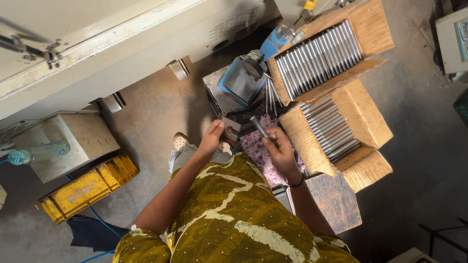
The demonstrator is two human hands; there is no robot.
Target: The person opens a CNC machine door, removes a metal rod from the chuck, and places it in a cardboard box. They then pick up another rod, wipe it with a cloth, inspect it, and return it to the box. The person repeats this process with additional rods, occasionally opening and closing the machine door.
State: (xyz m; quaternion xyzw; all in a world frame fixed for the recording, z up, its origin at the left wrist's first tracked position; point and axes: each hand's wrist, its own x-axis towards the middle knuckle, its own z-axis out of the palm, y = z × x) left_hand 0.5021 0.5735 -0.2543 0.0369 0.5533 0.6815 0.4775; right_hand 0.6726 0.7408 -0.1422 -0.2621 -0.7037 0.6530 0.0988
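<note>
— What have you got in your hands?

— From the head camera: my left hand (212, 138) pinches a small flat grey metal gauge (230, 129), fingers closed on its edge; my right hand (279, 150) is curled around a slim metal rod (259, 126), which sticks up and away from my fingertips, its tip just beside the gauge; both are held over a patterned pink cloth (258, 151) in front of me.

— And the boxes?

— Two open cardboard boxes to my right; the far box (370, 29) holds a neat row of grey metal rods (317, 58) laid side by side, filling it from wall to wall; the near box (363, 114) holds more of the same rods (331, 129), stacked in layers, its flaps folded outward.

— Anything else about?

— A blue-framed device (242, 78) sits on a metal block just beside the far box, with a few loose rods (269, 95) near it; a yellow crate (85, 187) lies on the floor to my left; I cannot tell what is in it; beside it, a pale bottle (36, 153) rests on a grey block (83, 141).
</note>
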